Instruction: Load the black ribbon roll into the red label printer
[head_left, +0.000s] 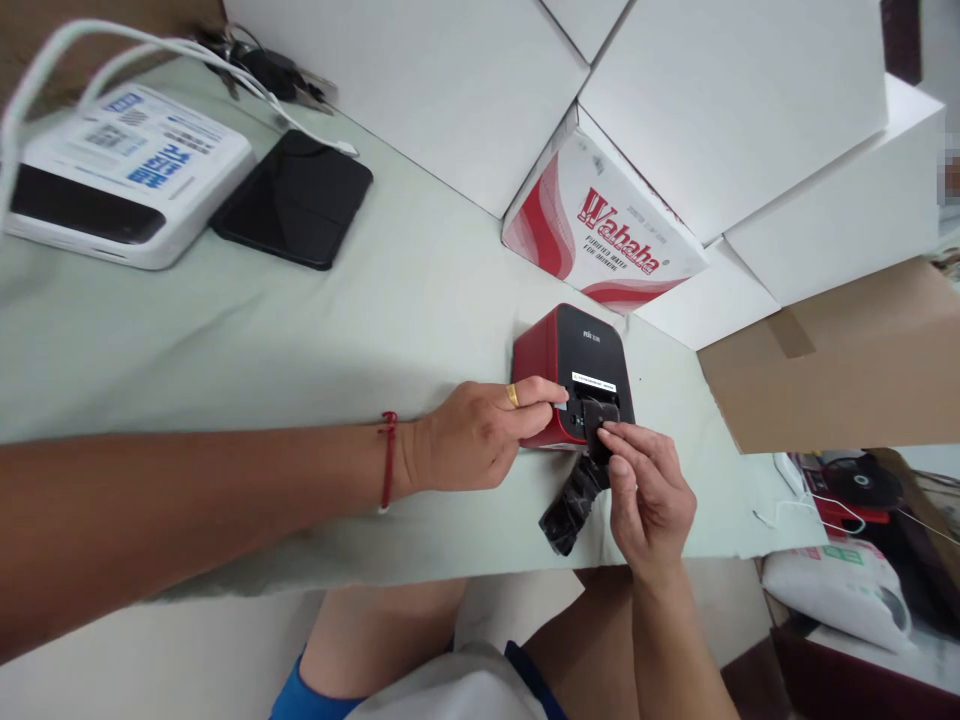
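Observation:
A small red and black printer point(592, 345) sits on the cloth-covered table. From the slot in its front comes a creased black strip point(574, 505), which hangs down toward the table's near edge. My right hand point(652, 490) pinches this strip between thumb and fingers just below the slot. My left hand point(480, 432), with a ring and a red wrist cord, reaches to the printer's left front. Its fingers are closed at a small pale grey piece point(561, 399); whether that is a loose bit or part of the printer, I cannot tell.
White boxes point(420, 90) line the back, with a Wahaha water carton point(600, 230) behind the printer. At the far left lie a black phone point(296, 200), a white device point(142, 170), keys point(270, 72) and a white cable point(172, 45). A brown cardboard box point(832, 370) stands right.

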